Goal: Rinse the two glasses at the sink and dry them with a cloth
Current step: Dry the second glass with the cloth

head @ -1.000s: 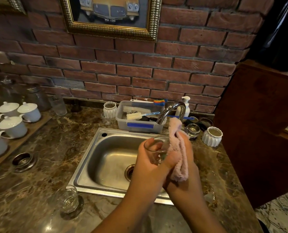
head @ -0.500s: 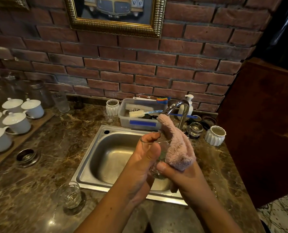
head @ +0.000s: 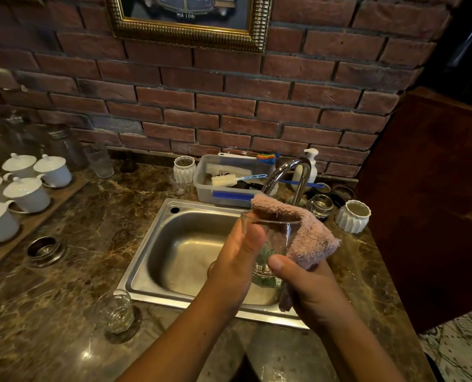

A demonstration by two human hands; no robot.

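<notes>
1. Marble surface (head: 64, 285), steel sink (head: 157, 230) below: hard landing if dropped.
2. Glass (head: 273, 244) over sink, clasped in left hand (head: 237, 260); wet wall could slip.
3. Right hand (head: 309, 288) closed on pink cloth (head: 309, 238) draped over rim; snagging could tip it.
4. Second glass (head: 116, 312) near surface edge, elbow-prone.

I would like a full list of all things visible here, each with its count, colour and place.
glass: one, clear, held over the sink
cloth: one, pink, draped over the held glass
second glass: one, clear, counter left of the sink
sink: one, steel, centre
faucet: one, chrome, behind the sink
plastic tub: one, clear, holds brushes, behind the sink
lidded cups: at least five, white, wooden tray at left
ribbed pots: two, white, either side of the tub
soap dispenser: one, white, by the wall
left hand: grips the glass
right hand: grips the cloth
</notes>
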